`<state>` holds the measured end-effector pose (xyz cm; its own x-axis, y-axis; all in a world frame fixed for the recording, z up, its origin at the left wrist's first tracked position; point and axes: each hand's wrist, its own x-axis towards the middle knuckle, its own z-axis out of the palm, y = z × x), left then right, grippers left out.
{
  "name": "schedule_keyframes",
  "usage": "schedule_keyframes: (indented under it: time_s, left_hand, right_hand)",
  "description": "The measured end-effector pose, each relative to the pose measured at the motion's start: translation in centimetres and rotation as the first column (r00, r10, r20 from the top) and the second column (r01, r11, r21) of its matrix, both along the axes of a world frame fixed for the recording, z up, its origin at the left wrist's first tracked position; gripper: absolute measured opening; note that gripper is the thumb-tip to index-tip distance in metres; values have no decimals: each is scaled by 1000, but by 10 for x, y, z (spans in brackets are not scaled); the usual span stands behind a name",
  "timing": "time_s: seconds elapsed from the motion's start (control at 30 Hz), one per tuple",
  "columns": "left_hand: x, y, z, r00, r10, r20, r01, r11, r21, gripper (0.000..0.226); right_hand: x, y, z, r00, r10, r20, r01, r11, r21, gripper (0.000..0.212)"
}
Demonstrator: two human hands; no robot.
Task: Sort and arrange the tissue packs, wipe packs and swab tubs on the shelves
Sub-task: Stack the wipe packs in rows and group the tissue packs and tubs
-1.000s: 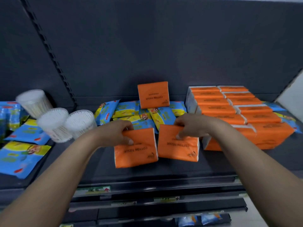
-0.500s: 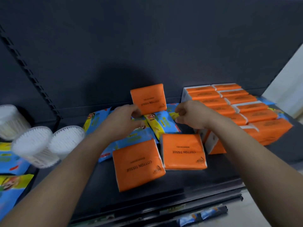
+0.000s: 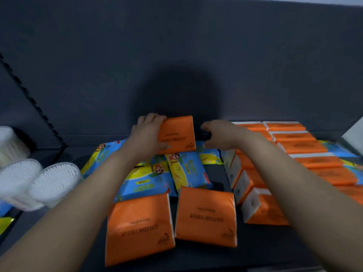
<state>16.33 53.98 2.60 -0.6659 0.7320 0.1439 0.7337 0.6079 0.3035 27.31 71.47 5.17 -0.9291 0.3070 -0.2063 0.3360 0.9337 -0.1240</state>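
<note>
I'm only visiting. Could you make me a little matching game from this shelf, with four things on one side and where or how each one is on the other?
Things:
1. back tissue pack
2. swab tubs
3. wipe packs
4. right hand

States:
A. white, at the left
B. open, holding nothing
C. gripped by the left hand
D. blue and yellow, in the middle

Pairs: 1-C, 2-A, 3-D, 4-B.

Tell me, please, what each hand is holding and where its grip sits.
The left hand holds the rear orange tissue pack, its grip on the pack's upper left edge. The right hand holds nothing.
</note>
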Motion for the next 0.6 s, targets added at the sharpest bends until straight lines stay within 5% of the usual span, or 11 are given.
schedule_keyframes:
  time_s: [0.13,0.37,0.5,0.6]
  left_hand:
    - [-5,2,1,999,38,-36,-37,999,34,63]
    - [-11,-35,25,975,70,209,-116,970,214,31]
    - [-20,-63,38,972,156,178,-152,988,-34,17]
    - [-20,-70,32,969,247,11,-236,935,-264,39]
  right_hand:
    - [-16,4,-10,983,36,183,-52,995,83,59]
    - [-44,5,-23,928,65,367,-122,984,133,69]
    - [-51,2,-28,901,50,431,-115,986,124,71]
    - [-52,-2,-29,890,49,453,-118,985,125,61]
